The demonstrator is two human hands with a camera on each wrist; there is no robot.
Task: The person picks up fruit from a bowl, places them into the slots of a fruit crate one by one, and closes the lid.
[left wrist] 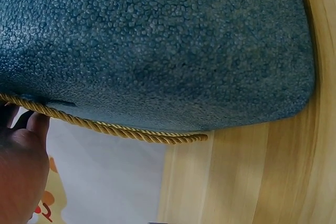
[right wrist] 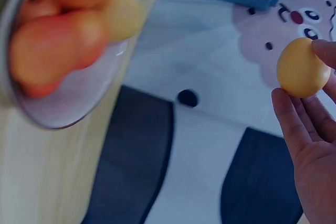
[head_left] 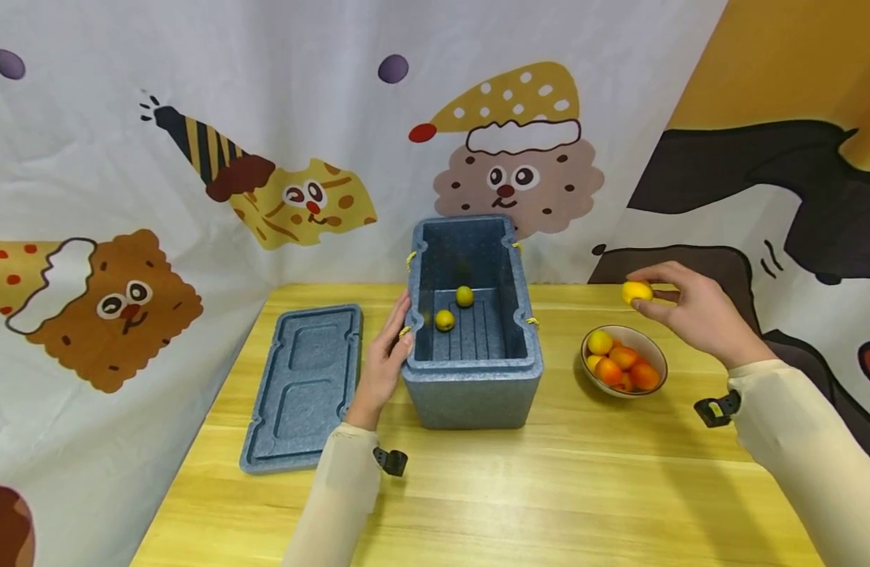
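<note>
My right hand pinches a small yellow lemon between thumb and fingertips, in the air above the fruit bowl. The right wrist view shows the lemon smooth and egg-shaped. With its fingers stretched along the outside, my left hand rests against the left wall of the blue-grey foam box, the thumb near the rim. Two yellow fruits lie on the ribbed floor of this lidless box. In the left wrist view the fingers are by the twisted gold rope on its side.
Right of the box stands a bowl with several orange and yellow fruits. The box's foam lid lies on the wooden table to the left. Behind the table hangs a cartoon-printed cloth.
</note>
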